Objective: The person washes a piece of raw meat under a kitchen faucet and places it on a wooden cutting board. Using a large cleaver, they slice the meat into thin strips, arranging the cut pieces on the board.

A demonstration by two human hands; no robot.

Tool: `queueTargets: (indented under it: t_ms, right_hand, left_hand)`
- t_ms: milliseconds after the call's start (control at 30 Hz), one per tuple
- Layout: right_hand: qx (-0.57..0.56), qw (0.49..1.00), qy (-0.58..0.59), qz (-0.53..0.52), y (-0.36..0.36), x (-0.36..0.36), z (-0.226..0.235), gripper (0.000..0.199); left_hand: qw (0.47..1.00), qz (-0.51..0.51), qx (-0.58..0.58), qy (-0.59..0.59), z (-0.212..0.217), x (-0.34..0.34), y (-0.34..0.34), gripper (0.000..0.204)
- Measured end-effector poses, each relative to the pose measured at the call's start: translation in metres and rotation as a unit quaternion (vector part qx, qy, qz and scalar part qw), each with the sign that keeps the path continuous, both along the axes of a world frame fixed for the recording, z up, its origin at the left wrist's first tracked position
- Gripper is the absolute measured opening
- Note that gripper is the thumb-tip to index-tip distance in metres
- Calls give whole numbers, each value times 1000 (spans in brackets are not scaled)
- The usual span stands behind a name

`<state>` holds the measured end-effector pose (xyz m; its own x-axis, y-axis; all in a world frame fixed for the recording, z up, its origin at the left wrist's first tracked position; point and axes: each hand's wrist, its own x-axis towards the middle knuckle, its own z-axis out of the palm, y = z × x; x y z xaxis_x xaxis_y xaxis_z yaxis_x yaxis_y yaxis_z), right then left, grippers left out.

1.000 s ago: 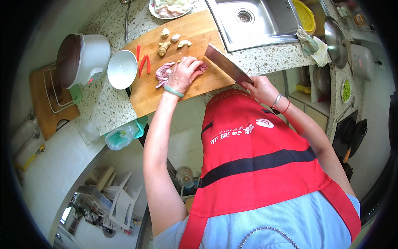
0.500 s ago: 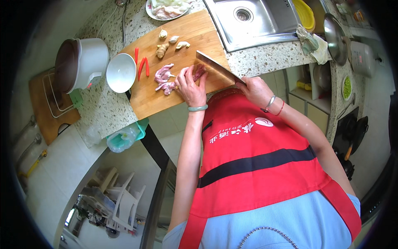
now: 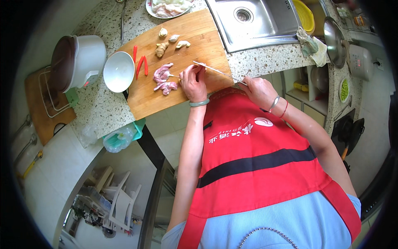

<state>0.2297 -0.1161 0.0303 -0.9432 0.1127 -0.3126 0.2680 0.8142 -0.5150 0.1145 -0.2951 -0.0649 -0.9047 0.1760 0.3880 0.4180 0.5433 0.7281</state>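
Observation:
My right hand (image 3: pixel 260 93) grips the handle of a broad kitchen knife (image 3: pixel 219 72), its blade now seen almost edge-on over the right side of a wooden cutting board (image 3: pixel 143 105). My left hand (image 3: pixel 194 85) is closed, its bent fingers pinching a dark pink piece of meat (image 3: pixel 202 73) against the board beside the blade. Most of that piece is hidden by the fingers. Other pink meat pieces (image 3: pixel 162 74) lie just left of this hand. Farther back on the board are ginger (image 3: pixel 161 49), several garlic pieces (image 3: pixel 163 32) and red chillies (image 3: pixel 141 66).
A white bowl (image 3: pixel 119 72) overlaps the board's left edge, with a rice cooker (image 3: pixel 92 56) beyond it. A plate (image 3: pixel 165 16) of pale food stands behind the board. The steel sink (image 3: pixel 265 25) is at the back right, with cloths (image 3: pixel 309 43) on its edge.
The knife blade has turned from showing its flat side to nearly edge-on. My left fingers have drawn together and curled beside it. The view has shifted slightly.

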Motion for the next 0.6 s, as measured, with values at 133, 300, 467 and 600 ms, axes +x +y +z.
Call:
queueTargets:
  t_ms: [133, 300, 467, 600]
  right_hand:
    - [37, 999, -26, 27, 2, 0, 2, 19]
    - [110, 991, -54, 62, -6, -5, 7, 7]
    - [104, 992, -50, 59, -18, -19, 2, 7]
    - [100, 992, -29, 67, -21, -33, -2, 7]
  left_hand:
    - [1000, -9, -8, 9, -1, 0, 1, 14]
    - [1000, -18, -19, 8, -5, 3, -2, 17]
    - [999, -20, -24, 22, -4, 1, 0, 22]
    - [998, -13, -30, 53, -4, -3, 2, 23]
